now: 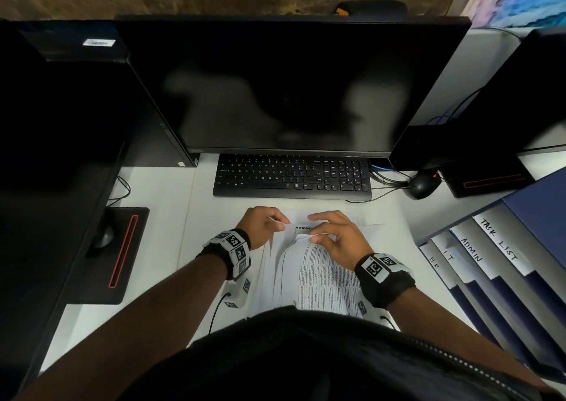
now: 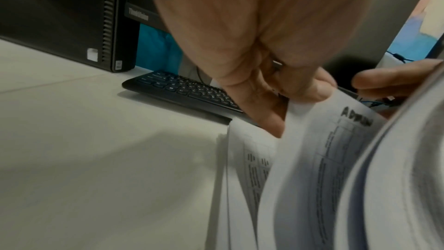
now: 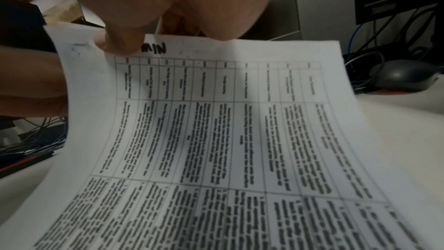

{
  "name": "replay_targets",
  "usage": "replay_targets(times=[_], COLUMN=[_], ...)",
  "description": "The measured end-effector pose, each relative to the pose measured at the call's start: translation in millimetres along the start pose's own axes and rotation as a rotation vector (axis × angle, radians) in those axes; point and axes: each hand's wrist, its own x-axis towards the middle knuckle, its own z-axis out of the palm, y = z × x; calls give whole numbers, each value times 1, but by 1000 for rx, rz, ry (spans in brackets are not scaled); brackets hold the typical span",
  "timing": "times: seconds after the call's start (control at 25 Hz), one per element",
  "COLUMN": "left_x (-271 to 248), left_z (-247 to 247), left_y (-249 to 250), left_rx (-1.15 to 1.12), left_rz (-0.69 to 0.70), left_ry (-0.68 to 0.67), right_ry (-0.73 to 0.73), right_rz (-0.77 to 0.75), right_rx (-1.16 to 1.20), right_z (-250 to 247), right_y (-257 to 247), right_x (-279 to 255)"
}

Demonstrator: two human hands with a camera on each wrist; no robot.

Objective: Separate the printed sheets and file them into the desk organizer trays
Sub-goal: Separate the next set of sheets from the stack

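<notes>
White desk [image 1: 171, 247] carries printed sheets [image 1: 321, 281], both hands' fingers [image 1: 318, 216] pinching their top edges.

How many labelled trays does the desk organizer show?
4, side by side at the desk's right edge, nearest to farthest: HR tray, IT tray, ADMIN tray, TASK LIST tray. More may be hidden beyond the frame.

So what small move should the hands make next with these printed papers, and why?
Probably the right hand should lift its white printed sheet free of the stack that the left hand holds. Its handwritten heading seems to read ADMIN, matching the ADMIN tray of the blue desk organizer.
</notes>
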Motion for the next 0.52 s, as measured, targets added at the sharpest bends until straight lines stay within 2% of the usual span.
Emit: replay_targets(times=[0.2, 0.32, 0.44, 0.52], left_x=[1, 1, 8, 12], left_z=[-1, 0, 3, 6], left_y=[11, 5, -16, -25], left_rx=[-130, -185, 122, 256], left_rz=[-5, -19, 1, -87], left_ry=[-132, -138, 14, -4], right_ry=[-26, -14, -11, -37], right_rz=[54, 61, -17, -47], right_rx=[14, 99, 92, 55], right_z=[4, 2, 4, 8], right_y=[-3, -5, -4, -2], right_x=[0, -5, -15, -23])
